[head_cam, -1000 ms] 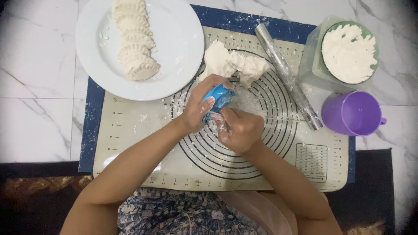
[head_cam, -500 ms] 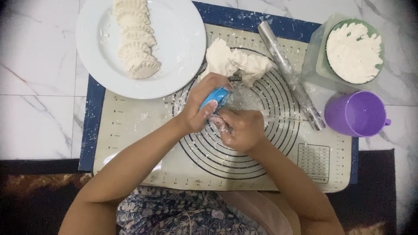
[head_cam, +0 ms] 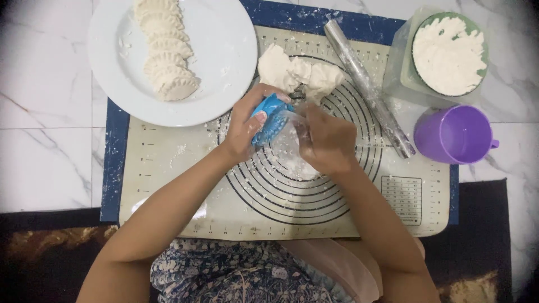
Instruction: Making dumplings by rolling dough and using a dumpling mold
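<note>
You are gripping the blue dumpling press (head_cam: 269, 119) in your left hand (head_cam: 244, 130) above the baking mat (head_cam: 168, 185), while your right hand (head_cam: 325, 140) is curling against its open edge. It looks light, stiff, flour-slick; hold its outer rim.

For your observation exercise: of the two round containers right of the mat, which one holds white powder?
The green-rimmed bowl at the top right, heaped with white flour. The purple cup just below it shows no powder and has a handle.

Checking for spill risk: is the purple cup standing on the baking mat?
No, the purple cup stands on the marble floor just past the right edge of the baking mat.
</note>
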